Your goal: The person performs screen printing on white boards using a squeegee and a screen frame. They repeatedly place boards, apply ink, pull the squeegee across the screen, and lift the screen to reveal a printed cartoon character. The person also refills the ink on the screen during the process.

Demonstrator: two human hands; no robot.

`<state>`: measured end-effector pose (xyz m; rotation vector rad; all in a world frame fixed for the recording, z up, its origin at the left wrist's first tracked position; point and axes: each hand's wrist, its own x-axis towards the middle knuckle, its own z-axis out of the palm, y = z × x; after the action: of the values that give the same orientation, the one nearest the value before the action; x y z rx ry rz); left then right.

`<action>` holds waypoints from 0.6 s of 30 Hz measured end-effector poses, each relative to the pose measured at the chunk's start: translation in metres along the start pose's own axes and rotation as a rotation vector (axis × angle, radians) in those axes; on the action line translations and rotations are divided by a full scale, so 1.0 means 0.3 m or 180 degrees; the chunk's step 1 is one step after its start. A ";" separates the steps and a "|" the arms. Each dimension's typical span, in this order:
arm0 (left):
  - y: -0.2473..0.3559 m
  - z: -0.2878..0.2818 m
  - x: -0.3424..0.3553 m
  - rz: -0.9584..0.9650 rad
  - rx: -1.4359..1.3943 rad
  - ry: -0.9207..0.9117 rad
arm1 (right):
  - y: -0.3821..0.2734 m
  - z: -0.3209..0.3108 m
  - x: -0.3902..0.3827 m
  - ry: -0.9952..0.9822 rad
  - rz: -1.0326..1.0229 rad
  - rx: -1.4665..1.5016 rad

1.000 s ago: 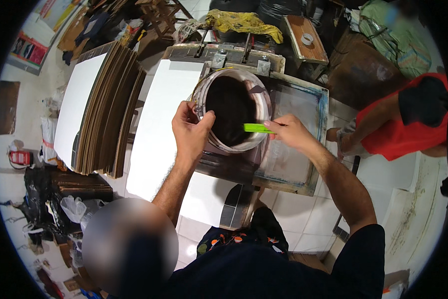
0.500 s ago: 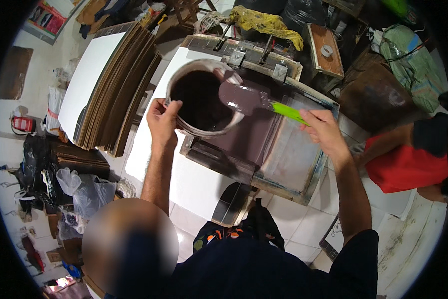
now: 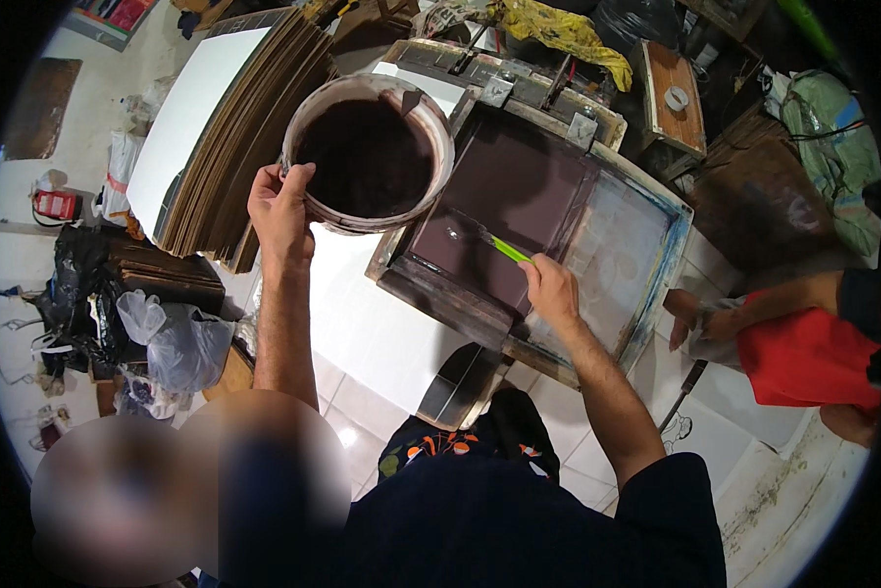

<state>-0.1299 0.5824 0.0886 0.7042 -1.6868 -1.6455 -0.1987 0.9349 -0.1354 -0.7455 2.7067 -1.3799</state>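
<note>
My left hand (image 3: pixel 281 201) grips the rim of a stained white bucket (image 3: pixel 437 147) holding dark ink. My right hand (image 3: pixel 550 289) is closed on the green handle of a spatula (image 3: pixel 509 248), whose ink-covered blade is down over the screen frame (image 3: pixel 656 309), where purple-brown ink (image 3: pixel 524 181) covers the left part of the mesh. Whether the blade touches the mesh I cannot tell. The screen is on a hinged rig with metal clamps (image 3: pixel 496 90), beside white board (image 3: pixel 401 323).
A stack of boards (image 3: pixel 190 127) stands at left, plastic bags (image 3: pixel 180 343) below it. Behind the rig are a yellow cloth (image 3: pixel 558 34) and a wooden box (image 3: pixel 671 127) with a tape roll. A co-worker's arm and red clothing (image 3: pixel 793 348) are at right.
My left hand has carried the bucket up and leftward. The spatula came out of the bucket loaded with ink and has moved down to the screen.
</note>
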 end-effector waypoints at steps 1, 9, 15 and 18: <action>-0.005 -0.008 0.002 -0.0015 0.0041 -0.0020 | 0.002 0.007 -0.031 0.0073 -0.0268 -0.0213; -0.073 -0.026 0.013 -0.0037 0.0035 -0.0180 | 0.090 -0.152 -0.238 0.0210 -0.0336 -0.0450; -0.093 0.008 -0.001 0.0031 0.0088 -0.0332 | 0.055 -0.280 -0.228 0.0201 0.0124 -0.0321; -0.095 0.031 -0.009 0.0142 0.0218 -0.0477 | -0.026 -0.430 -0.186 0.0218 0.0398 -0.0090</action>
<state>-0.1375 0.5887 0.0600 0.5833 -1.8586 -1.6513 -0.1746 1.0525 -0.0619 -0.5293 2.7761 -1.3668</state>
